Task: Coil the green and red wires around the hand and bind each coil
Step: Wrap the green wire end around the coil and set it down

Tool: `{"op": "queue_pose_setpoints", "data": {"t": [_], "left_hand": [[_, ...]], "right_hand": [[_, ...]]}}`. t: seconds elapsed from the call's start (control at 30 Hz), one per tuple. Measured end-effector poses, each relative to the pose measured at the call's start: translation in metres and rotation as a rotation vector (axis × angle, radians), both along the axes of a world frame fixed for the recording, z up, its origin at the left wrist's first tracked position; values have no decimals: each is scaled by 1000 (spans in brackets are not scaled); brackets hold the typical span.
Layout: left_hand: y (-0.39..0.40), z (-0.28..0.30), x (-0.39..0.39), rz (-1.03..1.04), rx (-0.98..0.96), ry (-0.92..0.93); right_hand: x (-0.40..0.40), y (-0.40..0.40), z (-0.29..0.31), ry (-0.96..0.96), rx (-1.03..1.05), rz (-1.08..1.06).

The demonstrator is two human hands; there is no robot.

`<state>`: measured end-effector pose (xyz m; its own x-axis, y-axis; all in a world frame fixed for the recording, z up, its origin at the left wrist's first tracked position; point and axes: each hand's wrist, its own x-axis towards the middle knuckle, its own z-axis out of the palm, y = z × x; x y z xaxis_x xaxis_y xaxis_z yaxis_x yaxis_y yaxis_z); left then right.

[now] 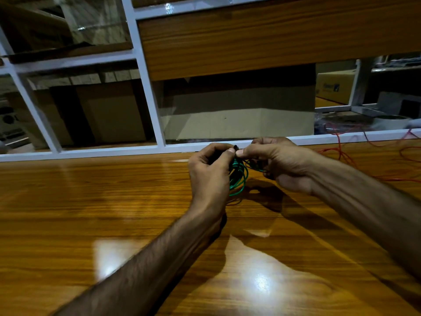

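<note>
Surface [114,201]: polished wood, filling the lower two thirds of the frame; it serves as the working area, and both forearms reach over it from the bottom edge toward the centre.
Partition [148,92]: white-framed glass along the far edge of the surface, upper half of the frame, with cardboard boxes [239,110] behind it; no part in the work.
Red wire [369,142]: lies loose and uncoiled at the right edge of the frame, well apart from the hands; judged set aside until the green coil is finished.
Green wire [238,176]: already gathered into a coil, centre of the frame, hanging between the two hands just above the surface so the loops fall together for binding.
Left hand [209,172]: fingers curled, grip closed on the top of the green coil, apparently to keep the loops bunched.
Right hand [275,160]: thumb and fingers pinched, grip closed on the wire at the coil's top, a strand trailing beneath the palm.
Dark tip [235,147]: small item at the meeting thumbs; cannot tell whether wire end or tie.
Step in hand: judged to be binding the green coil.
</note>
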<state>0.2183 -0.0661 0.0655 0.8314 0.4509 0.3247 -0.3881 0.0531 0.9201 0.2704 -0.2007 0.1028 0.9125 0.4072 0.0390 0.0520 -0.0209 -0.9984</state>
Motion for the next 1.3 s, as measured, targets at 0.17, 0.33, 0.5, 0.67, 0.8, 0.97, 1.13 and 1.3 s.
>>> {"op": "queue_pose_setpoints", "data": {"t": [0.17, 0.33, 0.5, 0.67, 0.8, 0.97, 1.13, 1.3], "left_hand": [[-1, -2, 0, 9, 24, -17], [-1, -2, 1, 19, 29, -42], [-2, -1, -1, 8, 37, -52], [-1, 0, -2, 11, 87, -48], [-2, 0, -4, 5, 119, -46], [-3, -1, -4, 15, 158, -57], [-1, -1, -3, 18, 188, -71], [1, -1, -3, 23, 187, -70]], "right_hand": [[1, -3, 2, 11, -32, 27], [1, -2, 1, 45, -26, 38], [0, -4, 1, 67, -36, 51], [1, -4, 0, 92, -31, 66], [5, -5, -2, 177, 8, 105], [4, -9, -1, 269, -3, 124], [3, -7, -2, 218, -6, 120], [3, -4, -6, 158, 36, 81]]}}
